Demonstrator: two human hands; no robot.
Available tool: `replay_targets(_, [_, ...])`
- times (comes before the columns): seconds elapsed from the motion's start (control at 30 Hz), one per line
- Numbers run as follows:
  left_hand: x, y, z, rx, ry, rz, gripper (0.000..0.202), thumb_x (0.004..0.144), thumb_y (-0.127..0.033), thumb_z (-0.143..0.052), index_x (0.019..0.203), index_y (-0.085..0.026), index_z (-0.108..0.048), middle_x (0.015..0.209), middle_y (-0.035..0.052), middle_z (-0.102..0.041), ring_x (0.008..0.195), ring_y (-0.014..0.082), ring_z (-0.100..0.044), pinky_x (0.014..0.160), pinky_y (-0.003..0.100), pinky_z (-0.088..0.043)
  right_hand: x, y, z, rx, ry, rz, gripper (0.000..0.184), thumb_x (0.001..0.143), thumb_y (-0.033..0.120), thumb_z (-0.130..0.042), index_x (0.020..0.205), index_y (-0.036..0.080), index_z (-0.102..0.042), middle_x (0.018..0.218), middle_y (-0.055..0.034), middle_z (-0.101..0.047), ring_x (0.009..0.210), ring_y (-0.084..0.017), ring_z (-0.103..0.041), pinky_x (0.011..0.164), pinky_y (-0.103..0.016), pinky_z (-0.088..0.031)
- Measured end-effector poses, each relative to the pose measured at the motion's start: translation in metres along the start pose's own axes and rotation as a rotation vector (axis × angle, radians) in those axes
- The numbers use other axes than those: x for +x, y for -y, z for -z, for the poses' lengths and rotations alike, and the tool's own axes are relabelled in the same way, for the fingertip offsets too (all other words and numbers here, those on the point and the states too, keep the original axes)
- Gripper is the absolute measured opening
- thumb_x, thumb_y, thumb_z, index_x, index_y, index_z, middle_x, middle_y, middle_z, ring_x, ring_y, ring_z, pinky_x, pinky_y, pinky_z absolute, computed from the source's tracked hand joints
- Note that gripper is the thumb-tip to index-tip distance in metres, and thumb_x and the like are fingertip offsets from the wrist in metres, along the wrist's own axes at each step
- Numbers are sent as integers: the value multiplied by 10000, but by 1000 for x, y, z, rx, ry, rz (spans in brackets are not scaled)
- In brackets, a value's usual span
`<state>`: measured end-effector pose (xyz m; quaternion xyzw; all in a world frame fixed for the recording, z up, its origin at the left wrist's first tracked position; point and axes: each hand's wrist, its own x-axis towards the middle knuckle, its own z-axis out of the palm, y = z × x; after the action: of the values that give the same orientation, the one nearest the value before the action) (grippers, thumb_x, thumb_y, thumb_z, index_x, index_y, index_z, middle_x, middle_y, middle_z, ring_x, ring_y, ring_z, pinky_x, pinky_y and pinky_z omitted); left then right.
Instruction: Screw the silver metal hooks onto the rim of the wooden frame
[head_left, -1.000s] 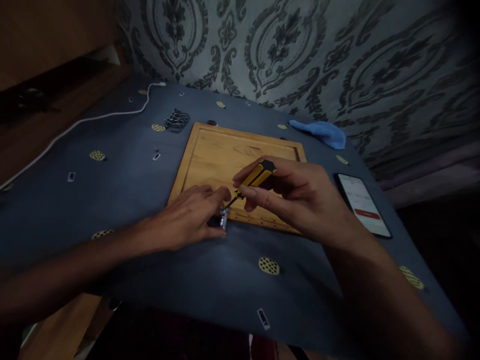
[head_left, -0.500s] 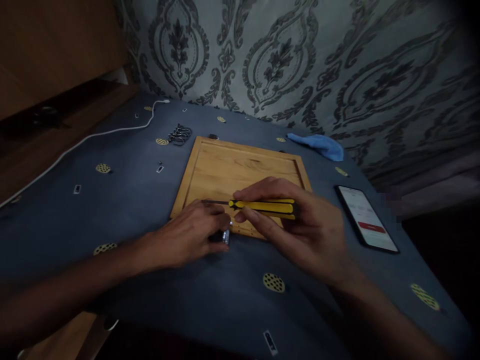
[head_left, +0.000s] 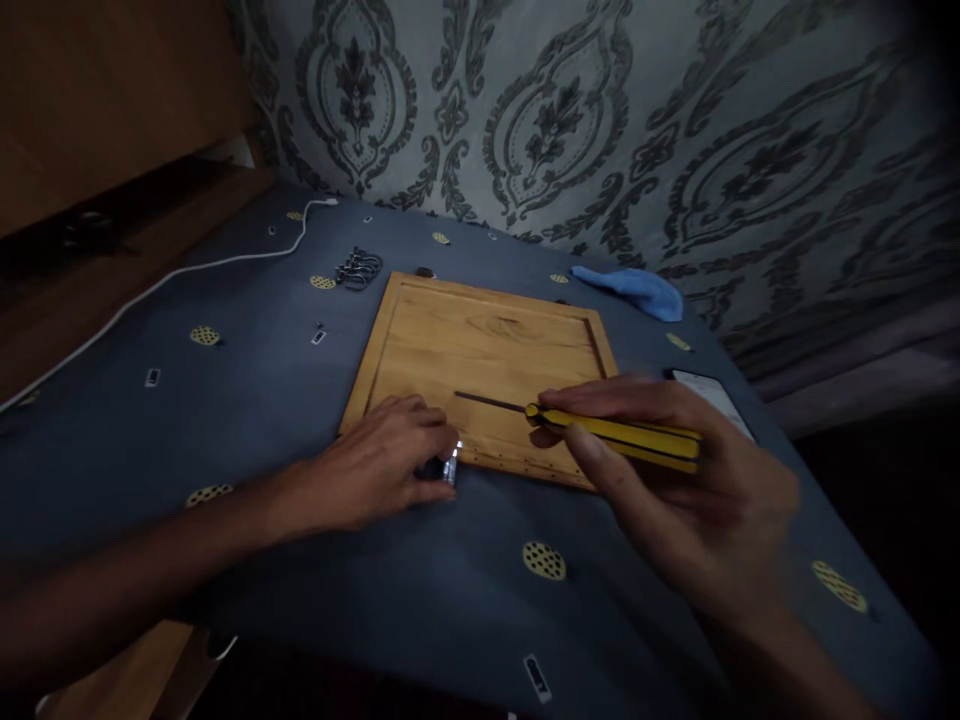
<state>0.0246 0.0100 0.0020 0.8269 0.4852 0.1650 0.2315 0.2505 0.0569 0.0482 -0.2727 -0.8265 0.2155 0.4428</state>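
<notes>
Head view: my left hand (head_left: 375, 465) lies palm down on the blue tablecloth (head_left: 262, 430), with the forearm coming in from the lower left. Its fingers are curled together at the near edge of the wooden board (head_left: 487, 335), pinched on a small metal fitting (head_left: 450, 466) that sits against that edge. Only the fitting's shiny end shows; the rest is under my fingertips. My right hand (head_left: 675, 490) is raised over the board's near right corner, wrist low and to the right. Thumb and fingers are wrapped tight round the yellow-and-black handle of the screwdriver (head_left: 615, 435). The tool lies nearly level, and its thin dark shaft points left across the board. The tip is free above the wood, apart from the fitting and from my left hand. This hand is motion-blurred. A row of small holes runs along the board's near edge. A phone (head_left: 705, 385), screen lit, lies right of the board and is partly covered by my right hand. A blue cloth (head_left: 634, 288) lies near the wall. A cluster of metal hooks (head_left: 358, 268) sits off the board's far left corner, and a white cable (head_left: 187, 272) trails away to the left.
</notes>
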Motion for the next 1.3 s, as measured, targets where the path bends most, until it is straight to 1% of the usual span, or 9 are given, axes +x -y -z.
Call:
replay_targets(0.13, [-1,1,-1,-13,-20,16,238,883,-347,-767,982,-172,-639,1001,41,-663,1018,234,-606,895,364,-455,2,5,1,64,91,-28,77,926,240,-718,984,278,-683,945,-13,-771,806,-209,-748,698,-348,-622])
replay_targets(0.23, [0,2,-1,-22,-5,7,227,888,-342,-763,966,-168,-640,984,34,-662,1000,231,-609,872,360,-455,2,4,0,2,-4,-43,92,909,231,-734,972,281,-690,921,-7,-767,770,-202,-741,685,-345,-614])
replay_targets(0.3, [1,2,-1,-24,-3,4,226,885,-333,-767,973,-165,-643,1029,45,-673,1043,244,-611,893,373,-455,3,4,-2,40,-35,-32,96,913,222,-723,979,284,-691,940,-11,-770,796,-204,-745,701,-349,-620])
replay_targets(0.43, [1,1,0,-29,-3,15,220,886,-337,-765,964,-171,-644,1074,52,-683,1084,257,-605,923,390,-447,4,5,-5,39,44,-60,45,915,270,-725,944,272,-691,911,-9,-765,803,-210,-746,689,-345,-608])
replay_targets(0.57, [1,-1,3,-27,35,35,216,895,-335,-755,926,-170,-619,997,35,-662,1019,237,-601,876,369,-438,6,6,-4,-58,-75,-147,54,914,285,-735,905,262,-687,883,6,-745,749,-182,-721,676,-329,-577])
replay_targets(0.7, [2,-4,6,-27,40,57,229,887,-314,-764,936,-173,-590,977,27,-646,984,225,-589,884,369,-431,2,5,-5,32,-148,-178,92,900,263,-756,876,263,-668,814,23,-711,655,-154,-693,610,-305,-560])
replay_targets(0.83, [1,-6,5,-77,18,114,274,871,-300,-769,960,-200,-530,967,10,-618,934,208,-570,815,339,-427,-5,0,-7,-17,-94,-207,108,913,331,-744,887,272,-657,813,1,-705,669,-191,-689,604,-349,-553])
replay_targets(0.97, [-2,-5,4,-116,3,155,343,852,-285,-770,1035,-225,-486,1011,5,-617,943,205,-568,791,329,-422,-10,-4,-8,-46,-49,-211,108,919,341,-739,887,267,-667,813,-9,-707,694,-200,-701,601,-336,-550])
replay_targets(1.3, [-2,-3,2,-156,-44,122,411,826,-250,-784,1063,-233,-449,1012,-1,-604,944,192,-575,790,315,-417,-9,-3,-11,-47,4,-214,134,906,344,-756,888,256,-657,806,-7,-706,697,-196,-698,592,-318,-538])
